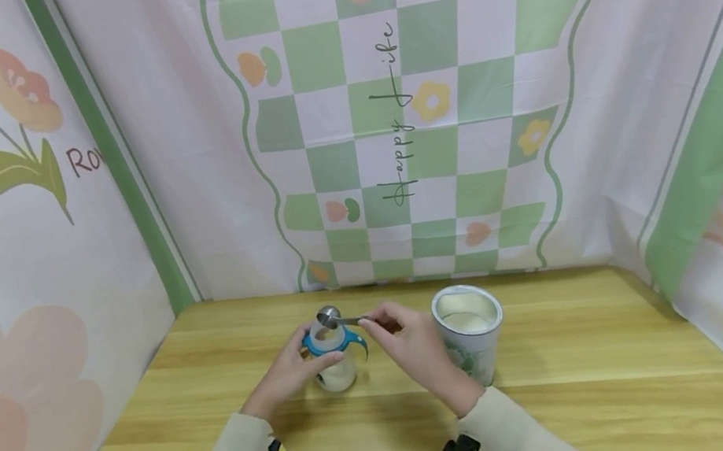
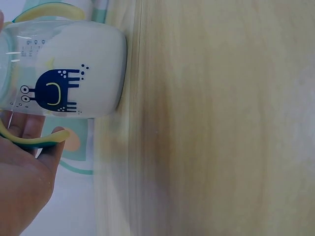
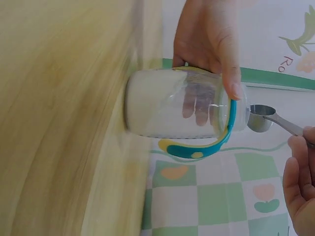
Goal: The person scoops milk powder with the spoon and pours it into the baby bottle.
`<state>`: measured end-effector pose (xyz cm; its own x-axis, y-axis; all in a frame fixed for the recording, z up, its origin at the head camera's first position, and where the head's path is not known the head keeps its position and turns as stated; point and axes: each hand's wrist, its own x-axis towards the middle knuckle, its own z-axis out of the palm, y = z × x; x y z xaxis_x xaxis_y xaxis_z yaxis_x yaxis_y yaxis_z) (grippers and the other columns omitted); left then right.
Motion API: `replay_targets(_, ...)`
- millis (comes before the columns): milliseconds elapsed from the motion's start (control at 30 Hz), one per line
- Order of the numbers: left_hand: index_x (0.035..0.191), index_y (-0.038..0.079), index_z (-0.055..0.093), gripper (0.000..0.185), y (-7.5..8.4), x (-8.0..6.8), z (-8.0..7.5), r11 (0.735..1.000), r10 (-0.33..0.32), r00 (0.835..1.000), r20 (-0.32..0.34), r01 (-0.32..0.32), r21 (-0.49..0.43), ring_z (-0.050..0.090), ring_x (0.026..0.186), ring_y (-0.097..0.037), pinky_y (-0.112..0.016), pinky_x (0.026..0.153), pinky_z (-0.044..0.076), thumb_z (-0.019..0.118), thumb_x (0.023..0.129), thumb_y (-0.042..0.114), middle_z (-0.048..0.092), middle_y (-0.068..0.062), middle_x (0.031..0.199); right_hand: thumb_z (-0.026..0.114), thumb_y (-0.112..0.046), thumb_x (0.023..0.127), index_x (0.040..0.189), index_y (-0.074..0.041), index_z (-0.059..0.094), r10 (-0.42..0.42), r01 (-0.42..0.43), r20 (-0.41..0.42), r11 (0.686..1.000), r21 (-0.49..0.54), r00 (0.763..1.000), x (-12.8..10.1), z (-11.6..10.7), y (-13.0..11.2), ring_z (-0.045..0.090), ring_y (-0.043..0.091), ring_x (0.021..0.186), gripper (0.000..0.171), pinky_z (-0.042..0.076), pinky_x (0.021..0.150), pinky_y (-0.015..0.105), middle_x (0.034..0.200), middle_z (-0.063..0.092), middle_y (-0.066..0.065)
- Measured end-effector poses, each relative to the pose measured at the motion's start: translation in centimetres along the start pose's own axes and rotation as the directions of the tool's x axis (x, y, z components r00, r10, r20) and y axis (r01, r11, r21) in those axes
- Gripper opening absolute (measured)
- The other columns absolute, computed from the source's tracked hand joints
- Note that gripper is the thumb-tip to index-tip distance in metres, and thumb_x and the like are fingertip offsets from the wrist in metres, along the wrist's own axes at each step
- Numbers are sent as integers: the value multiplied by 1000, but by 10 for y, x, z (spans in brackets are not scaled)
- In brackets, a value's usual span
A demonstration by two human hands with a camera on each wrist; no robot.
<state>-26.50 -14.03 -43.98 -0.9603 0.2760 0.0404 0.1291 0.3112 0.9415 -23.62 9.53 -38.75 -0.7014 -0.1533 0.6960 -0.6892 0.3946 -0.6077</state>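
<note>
A clear baby bottle (image 1: pixel 337 377) with a blue two-handled collar stands upright on the table, white powder or milk in its lower part. My left hand (image 1: pixel 288 369) grips it near the collar, thumb in front and fingers behind. In the left wrist view, a dark blue cartoon animal (image 2: pixel 54 91) is printed on the bottle. My right hand (image 1: pixel 417 344) pinches the handle of a metal measuring spoon (image 1: pixel 329 315). Its round cup is at the bottle's open mouth, tipped on its side in the right wrist view, with bare metal showing inside (image 3: pixel 263 110).
An open white canister (image 1: pixel 487 348) with cream-coloured powder inside stands just right of my right hand. Behind the wooden table (image 1: pixel 574 381) hangs a checked curtain (image 1: pixel 378 111), and more printed cloth covers both sides.
</note>
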Motion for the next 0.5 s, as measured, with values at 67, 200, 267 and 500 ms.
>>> replay_targets(67,147,30,44,74,0,0,0,1000,7,1000,-1,-7,-1,39,138,-37,-71,106,27,78,85,50,49,2,145,75,-18,93,91,-15,74,59,-59,-2,998,32,998,1,-2,-2,66,7,69,4,56,62,26,80,71,-7)
replay_targets(200,146,30,45,72,0,0,0,1000,15,1000,1,-15,-11,40,138,-36,-71,106,27,79,85,49,50,2,145,74,-22,94,93,-15,74,146,-146,5,984,106,989,3,-6,-6,68,11,71,8,56,62,28,82,72,-4)
replay_targets(267,146,30,45,72,1,0,0,1000,15,1000,4,-15,-16,40,138,-36,-71,107,26,79,85,48,50,3,144,74,-23,94,93,-14,74,181,-181,10,975,131,983,4,-8,-6,67,14,71,9,55,61,27,81,72,-2)
replay_targets(500,147,29,44,74,2,0,0,1000,7,1000,9,-7,-17,38,139,-36,-71,108,25,79,85,48,50,3,144,72,-18,95,94,-8,73,236,-235,12,957,170,972,8,-19,-23,68,23,70,10,53,59,25,80,73,3)
